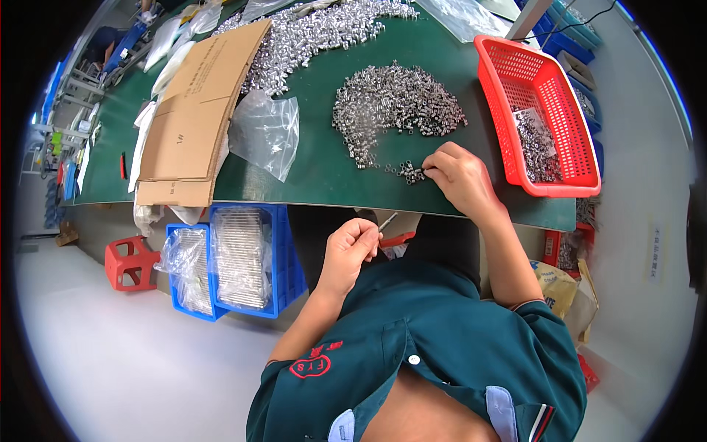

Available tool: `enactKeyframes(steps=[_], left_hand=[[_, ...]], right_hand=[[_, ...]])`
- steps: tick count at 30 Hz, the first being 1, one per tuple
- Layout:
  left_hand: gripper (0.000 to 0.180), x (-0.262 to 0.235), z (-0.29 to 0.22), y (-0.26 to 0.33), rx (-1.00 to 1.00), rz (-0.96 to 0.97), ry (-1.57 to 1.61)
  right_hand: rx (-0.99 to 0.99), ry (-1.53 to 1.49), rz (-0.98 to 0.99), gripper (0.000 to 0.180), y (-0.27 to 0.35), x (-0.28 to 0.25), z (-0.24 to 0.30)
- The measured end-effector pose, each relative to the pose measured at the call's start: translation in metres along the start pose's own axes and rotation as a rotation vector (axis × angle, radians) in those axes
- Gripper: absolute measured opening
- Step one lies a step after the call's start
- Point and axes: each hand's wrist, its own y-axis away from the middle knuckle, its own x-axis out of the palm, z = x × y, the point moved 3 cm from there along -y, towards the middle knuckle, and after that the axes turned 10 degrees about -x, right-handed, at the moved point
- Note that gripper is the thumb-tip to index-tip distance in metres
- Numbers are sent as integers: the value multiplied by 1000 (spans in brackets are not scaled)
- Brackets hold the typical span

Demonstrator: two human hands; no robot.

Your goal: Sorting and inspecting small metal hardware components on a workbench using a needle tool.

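At the centre of the frame the right hand [460, 177] rests on the dark green worktop [317, 169], its fingertips pinched narrow on one of a small cluster of short silvery metal sleeves [409, 172] lying just below the larger heap of the same silvery parts [394, 103]. The left hand [352, 247] is held lower, below the worktop's near edge, closed around a thin metal rod [387, 220] whose tip points up and to the right. To do this picking well, it seems best to take one sleeve at a time from the loose cluster, keep the rod steady and close to the edge, and avoid dragging the heap. At the right of the frame a red plastic basket [545, 110] holds more small metal parts; a flattened brown cardboard box [195, 110] lies at upper left, and blue plastic crates [243, 258] stand under the worktop.
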Motion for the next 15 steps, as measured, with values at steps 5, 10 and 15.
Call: enactKeyframes(steps=[5, 10, 15], left_hand=[[14, 1, 0, -3, -9, -5, 5], [13, 5, -3, -4, 58, 9, -99], [13, 6, -2, -4, 89, 0, -179]], right_hand=[[179, -179, -50, 8, 10, -2, 0], [694, -1152, -36, 11, 32, 9, 25], [795, -1483, -20, 10, 41, 27, 32]])
